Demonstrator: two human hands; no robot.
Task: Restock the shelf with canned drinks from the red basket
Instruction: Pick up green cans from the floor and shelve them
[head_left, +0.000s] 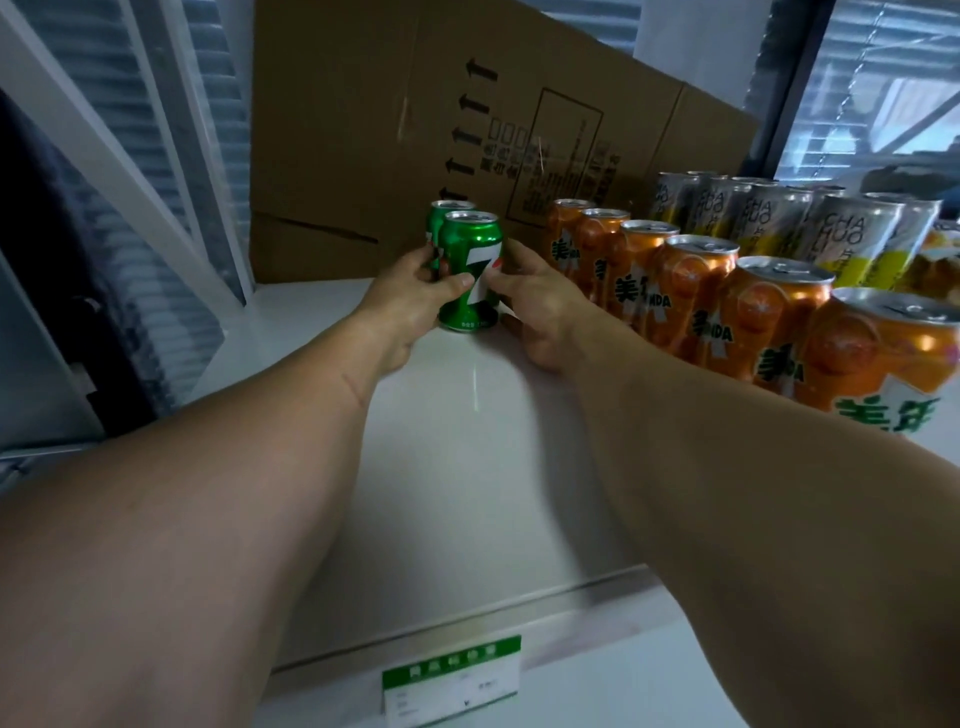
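On the white shelf (447, 467), a flattened cardboard box (467, 104) stands against the back. Right side looks stocked: a row of orange Mirinda cans (691, 291) runs front to back, with tall yellow-and-silver tea cans (852, 239) just beyond. The green column at left has only begun: a front 7-Up can (470, 270) stands upright, touching a second green can (441, 218) behind it. Left hand (410, 301) and right hand (540, 306) both curl around the front can, thumbs on its label. Bare shelf in front suggests most of this column is left to fill. Red basket not in view, so remaining stock is unknown. Green price tag (451, 680) sits on the front rail.
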